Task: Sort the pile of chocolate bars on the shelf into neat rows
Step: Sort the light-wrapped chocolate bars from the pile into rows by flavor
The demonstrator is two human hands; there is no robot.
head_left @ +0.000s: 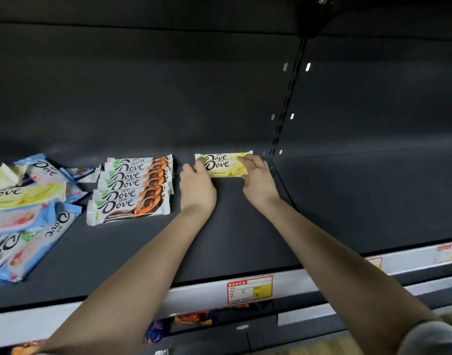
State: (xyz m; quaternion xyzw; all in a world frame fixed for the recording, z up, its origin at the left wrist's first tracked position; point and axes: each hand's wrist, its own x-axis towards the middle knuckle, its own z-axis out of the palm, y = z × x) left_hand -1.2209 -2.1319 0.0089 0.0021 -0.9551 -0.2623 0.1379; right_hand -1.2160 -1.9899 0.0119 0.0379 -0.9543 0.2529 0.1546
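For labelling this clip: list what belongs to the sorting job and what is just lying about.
Job:
left hand and right hand, holding the yellow bars by the ends
orange row
pile
shelf

Lying about:
price tag
packets on the level below
slotted post

dark shelf (232, 239) in front of me: messy dove pile (27, 201) far left, orange dove row (132, 188) mid, 2 yellow dove bars (223, 163) at back.
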